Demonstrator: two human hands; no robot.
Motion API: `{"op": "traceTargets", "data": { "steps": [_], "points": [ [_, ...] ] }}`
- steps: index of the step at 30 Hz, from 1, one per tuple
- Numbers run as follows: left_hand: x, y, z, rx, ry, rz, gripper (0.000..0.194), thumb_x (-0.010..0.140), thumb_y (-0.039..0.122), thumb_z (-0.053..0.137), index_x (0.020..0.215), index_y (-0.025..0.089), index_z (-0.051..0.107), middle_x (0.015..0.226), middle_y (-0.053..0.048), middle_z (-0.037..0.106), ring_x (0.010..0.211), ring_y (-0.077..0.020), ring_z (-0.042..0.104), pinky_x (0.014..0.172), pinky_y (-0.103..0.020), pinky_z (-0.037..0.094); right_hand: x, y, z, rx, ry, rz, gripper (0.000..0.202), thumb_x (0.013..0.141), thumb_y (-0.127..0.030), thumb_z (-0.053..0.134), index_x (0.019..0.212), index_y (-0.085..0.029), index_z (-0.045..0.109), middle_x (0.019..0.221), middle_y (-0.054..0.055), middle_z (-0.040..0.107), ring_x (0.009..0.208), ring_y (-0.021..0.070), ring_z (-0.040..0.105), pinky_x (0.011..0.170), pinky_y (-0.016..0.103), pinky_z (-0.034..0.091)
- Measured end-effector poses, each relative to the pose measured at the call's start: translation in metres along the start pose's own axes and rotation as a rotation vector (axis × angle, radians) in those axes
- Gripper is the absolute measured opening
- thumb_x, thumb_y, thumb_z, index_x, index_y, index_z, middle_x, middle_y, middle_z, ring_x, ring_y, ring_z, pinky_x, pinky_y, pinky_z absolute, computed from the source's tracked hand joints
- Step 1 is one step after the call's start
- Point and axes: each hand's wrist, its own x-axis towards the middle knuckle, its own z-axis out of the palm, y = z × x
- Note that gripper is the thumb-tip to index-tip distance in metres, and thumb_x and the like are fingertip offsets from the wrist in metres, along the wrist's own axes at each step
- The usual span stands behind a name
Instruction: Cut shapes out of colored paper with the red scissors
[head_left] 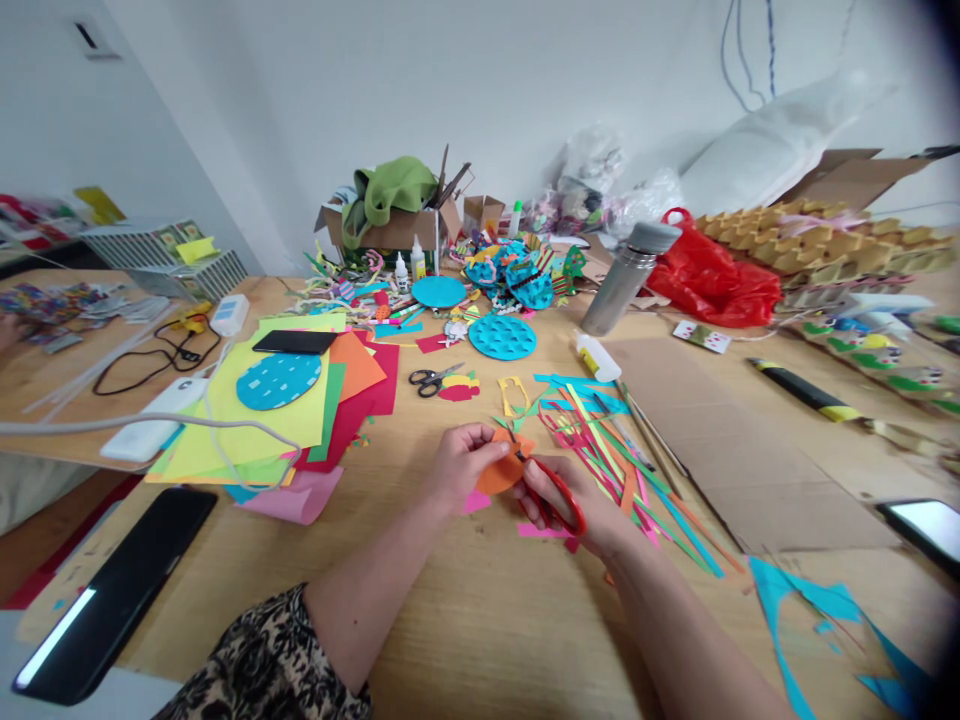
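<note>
My left hand (459, 462) pinches a rounded piece of orange paper (501, 474) just above the wooden table (480, 610). My right hand (577, 505) grips red-handled scissors (559, 492), whose blades meet the orange paper's right edge. Small pink scraps (541, 531) lie under my hands. A heap of thin coloured paper strips (607, 440) spreads to the right of my right hand.
A stack of coloured paper sheets (285, 420) with a blue disc and a dark phone lies left. Black scissors (431, 379), blue discs (501, 336), a glue bottle (598, 357), a steel bottle (626, 277), a cardboard sheet (720, 440) and a black tablet (112, 590) surround me.
</note>
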Motion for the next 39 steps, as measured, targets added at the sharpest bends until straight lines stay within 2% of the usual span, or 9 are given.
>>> {"op": "traceTargets", "data": {
  "steps": [14,22,39],
  "points": [
    [-0.001,0.0016,0.0011,0.0,0.002,-0.003,0.021,0.061,0.031,0.076,0.064,0.016,0.062,0.062,-0.001,0.063,0.057,-0.0128,0.055,0.059,-0.026,0.041,0.0016,0.0028,0.0004,0.002,0.021,0.006,0.069,0.07,-0.084,0.057,0.071,-0.015,0.056,0.048,-0.002,0.052,0.039,0.0077,0.044,0.041,0.021,0.03],
    [-0.002,0.0033,0.0022,0.029,0.065,0.032,0.021,0.063,0.033,0.075,0.067,0.015,0.064,0.063,0.001,0.062,0.058,-0.0109,0.052,0.06,-0.025,0.04,0.0028,0.004,0.0005,-0.02,0.022,0.029,0.068,0.071,-0.084,0.056,0.07,-0.016,0.055,0.049,-0.002,0.052,0.041,0.0087,0.046,0.041,0.021,0.032],
    [-0.0029,0.0052,0.0019,0.044,0.052,-0.006,0.02,0.063,0.032,0.074,0.066,0.016,0.063,0.061,0.0,0.061,0.056,-0.012,0.053,0.06,-0.026,0.041,0.0009,0.0035,0.0012,0.0,0.014,0.016,0.064,0.071,-0.079,0.062,0.068,-0.017,0.053,0.05,-0.002,0.052,0.042,0.0089,0.045,0.042,0.021,0.031]
  ]
}}
